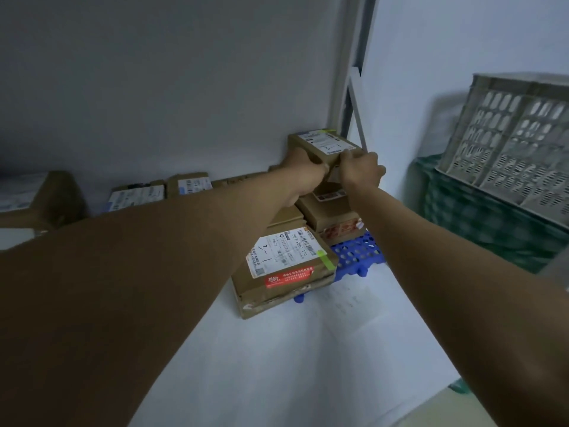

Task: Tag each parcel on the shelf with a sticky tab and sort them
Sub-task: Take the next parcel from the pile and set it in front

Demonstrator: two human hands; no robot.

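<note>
Head view: both bare arms reach forward to the top parcel (324,145), which sits highest on a stack toward 1 o'clock, against the wall beside a grey shelf post (349,87). The left hand (303,174) grips its near left corner with curled fingers (317,167). The right hand (363,172) pinches its near right edge, fingers (349,156) pressed together on the cardboard. Whether a tab lies under them I cannot tell. Below, a bigger parcel (286,266) marked "3-1" carries a green tab (327,260) at its right corner and rests partly on a blue pallet (358,251). More parcels (160,192) line the wall at 10 o'clock. A white crate (511,143) sits on a green crate (480,223) at 3 o'clock.
</note>
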